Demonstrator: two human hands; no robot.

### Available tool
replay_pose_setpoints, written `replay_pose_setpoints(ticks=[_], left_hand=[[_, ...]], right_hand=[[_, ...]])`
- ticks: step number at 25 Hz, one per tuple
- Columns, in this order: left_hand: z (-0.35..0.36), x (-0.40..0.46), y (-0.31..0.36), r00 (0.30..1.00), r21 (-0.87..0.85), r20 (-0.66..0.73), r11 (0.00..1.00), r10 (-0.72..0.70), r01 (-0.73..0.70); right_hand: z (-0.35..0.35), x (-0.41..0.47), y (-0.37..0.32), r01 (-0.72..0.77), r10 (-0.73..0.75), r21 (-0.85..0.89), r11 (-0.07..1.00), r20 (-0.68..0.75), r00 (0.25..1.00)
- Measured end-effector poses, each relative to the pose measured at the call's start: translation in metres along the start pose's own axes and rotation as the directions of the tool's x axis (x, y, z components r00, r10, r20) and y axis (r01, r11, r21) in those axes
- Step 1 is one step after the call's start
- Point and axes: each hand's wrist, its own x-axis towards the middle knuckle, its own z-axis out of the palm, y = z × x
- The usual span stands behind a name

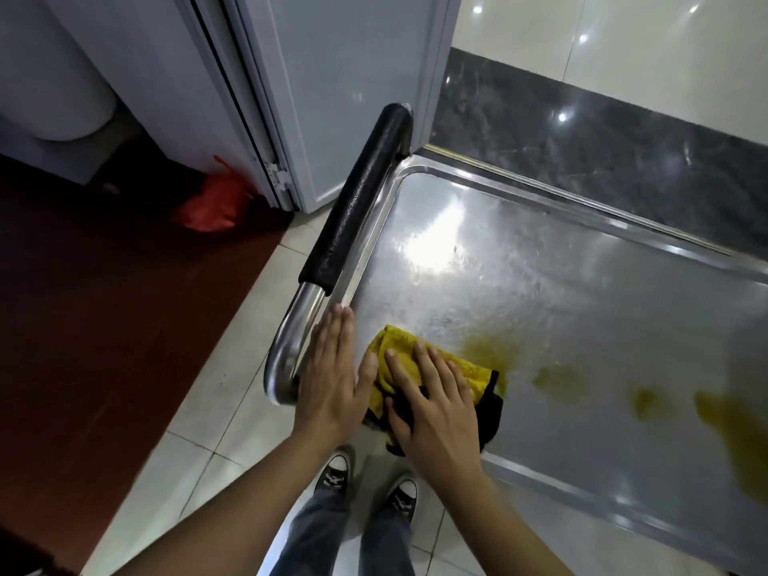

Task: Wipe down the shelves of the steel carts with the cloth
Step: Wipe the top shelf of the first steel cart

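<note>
A steel cart's top shelf (540, 318) fills the right half of the view, shiny and streaked. A yellow and black cloth (399, 351) lies bunched at the shelf's near left corner. My right hand (436, 405) presses flat on the cloth with fingers spread and straight. My left hand (336, 372) lies flat with straight fingers on the shelf's left rim, its thumb touching the cloth. Yellowish reflections of the cloth show on the steel to the right.
The cart's handle (353, 201), black foam over a steel tube, runs along the shelf's left side. A white door frame (266, 130) and a red bag (208, 201) stand beyond it. A dark red mat (104, 305) covers the floor left. My shoes (370, 484) stand on pale tiles.
</note>
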Motion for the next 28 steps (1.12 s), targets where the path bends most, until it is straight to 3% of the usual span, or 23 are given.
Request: replay_pose_setpoints(ticks=[10, 12, 15, 18, 23, 28], left_hand=[[0.016, 0.000, -0.002, 0.997, 0.093, -0.074, 0.995, -0.027, 0.034], [0.015, 0.001, 0.001, 0.993, 0.038, -0.108, 0.998, -0.048, 0.053], [0.014, 0.001, 0.003, 0.988, -0.030, -0.139, 0.998, -0.063, 0.060], [0.016, -0.001, 0.001, 0.990, 0.065, -0.131, 0.996, -0.057, 0.066], [0.021, 0.001, 0.000, 0.991, 0.166, -0.116, 0.982, -0.067, 0.086], [0.023, 0.003, 0.002, 0.988, 0.183, -0.128, 0.977, -0.084, 0.107]], right_hand=[[0.000, 0.175, 0.031, -0.218, 0.218, 0.050, 0.975, 0.005, 0.976], [0.006, 0.157, 0.021, -0.172, 0.175, 0.072, 0.982, -0.027, 0.984], [0.012, 0.084, -0.008, 0.035, -0.034, 0.099, 0.994, -0.004, 0.999], [0.010, 0.078, -0.003, 0.124, -0.127, 0.119, 0.985, 0.023, 0.992], [0.005, 0.203, 0.033, -0.129, 0.130, 0.085, 0.988, -0.005, 0.992], [0.000, 0.306, 0.079, -0.266, 0.270, 0.091, 0.960, -0.033, 0.962]])
